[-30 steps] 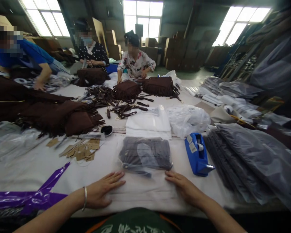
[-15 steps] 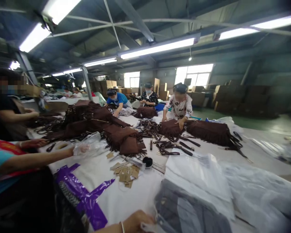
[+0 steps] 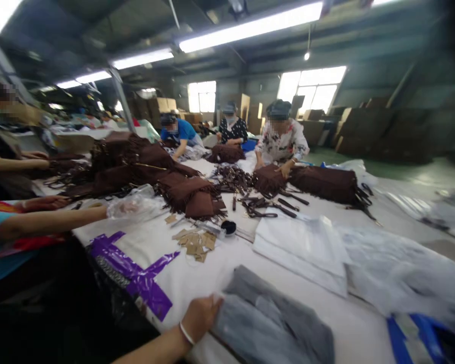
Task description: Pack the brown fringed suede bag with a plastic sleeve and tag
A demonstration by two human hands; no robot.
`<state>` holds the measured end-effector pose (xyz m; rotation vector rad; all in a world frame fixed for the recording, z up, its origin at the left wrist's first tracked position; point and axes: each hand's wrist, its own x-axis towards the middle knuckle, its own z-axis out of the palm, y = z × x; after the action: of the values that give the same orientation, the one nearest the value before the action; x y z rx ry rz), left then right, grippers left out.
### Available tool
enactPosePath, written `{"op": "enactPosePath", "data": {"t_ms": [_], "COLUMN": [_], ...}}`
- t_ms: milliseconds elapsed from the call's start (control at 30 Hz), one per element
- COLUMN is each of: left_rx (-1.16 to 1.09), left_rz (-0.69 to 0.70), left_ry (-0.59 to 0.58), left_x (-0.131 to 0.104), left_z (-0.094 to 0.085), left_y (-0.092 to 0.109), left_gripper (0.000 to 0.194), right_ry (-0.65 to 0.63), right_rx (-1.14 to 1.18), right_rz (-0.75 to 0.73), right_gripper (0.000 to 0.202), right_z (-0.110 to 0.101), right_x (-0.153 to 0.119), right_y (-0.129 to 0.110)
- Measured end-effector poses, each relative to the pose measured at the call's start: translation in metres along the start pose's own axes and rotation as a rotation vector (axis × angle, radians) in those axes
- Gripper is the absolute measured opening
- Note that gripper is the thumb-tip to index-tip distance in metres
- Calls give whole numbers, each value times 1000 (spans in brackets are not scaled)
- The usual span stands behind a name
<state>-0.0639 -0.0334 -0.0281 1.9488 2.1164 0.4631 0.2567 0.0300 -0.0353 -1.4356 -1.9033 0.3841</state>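
My left hand [image 3: 201, 317], with a pale bangle at the wrist, reaches in from the bottom edge. Its fingers pinch the left edge of a clear plastic bag [image 3: 237, 316] that lies on the table. Inside or under that film is a flat, folded-looking grey item [image 3: 288, 313]; its exact kind is not clear. My right hand is outside the picture. At the bottom right corner sits a blue object with a pale band [image 3: 413, 331], blurred and partly cut off.
Clear plastic bags [image 3: 299, 247] spread over the white table [image 3: 197, 288]. Brown paper tags [image 3: 195, 242] lie near a small black round thing [image 3: 228, 227]. Purple tape [image 3: 136, 275] runs along the near left edge. Fringed brown bags [image 3: 200, 203] and straps [image 3: 265, 206] lie beyond. Several co-workers surround the table.
The view has tipped downward. My left hand and the bagged grey item appear higher in the picture, the hand still at the bag's edge. The blue object has come into view.
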Motion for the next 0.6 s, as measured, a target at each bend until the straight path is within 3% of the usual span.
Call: {"op": "enactPosePath", "data": {"t_ms": [133, 200, 300, 367, 433, 600], "left_rx": [12, 35, -7, -73, -128, -237], "left_rz": [1, 115, 419, 571, 611, 546], "left_ry": [-103, 3, 165, 98, 8, 23], "left_x": [23, 38, 47, 47, 46, 49], "left_z": [-26, -37, -46, -40, -25, 7], "left_y": [0, 8, 42, 70, 92, 103], "left_gripper": [36, 26, 30, 28, 20, 15], "right_ry": [-38, -79, -160, -182, -176, -77], "right_rx": [-162, -261, -402, -435, -407, -150], "right_rz": [169, 268, 341, 337, 341, 480], "right_gripper": [38, 44, 48, 50, 50, 41], "right_z": [-33, -38, -37, -36, -36, -52], "right_x": [-78, -90, -86, -80, -76, -75], "right_y": [10, 7, -1, -5, -8, 0]}}
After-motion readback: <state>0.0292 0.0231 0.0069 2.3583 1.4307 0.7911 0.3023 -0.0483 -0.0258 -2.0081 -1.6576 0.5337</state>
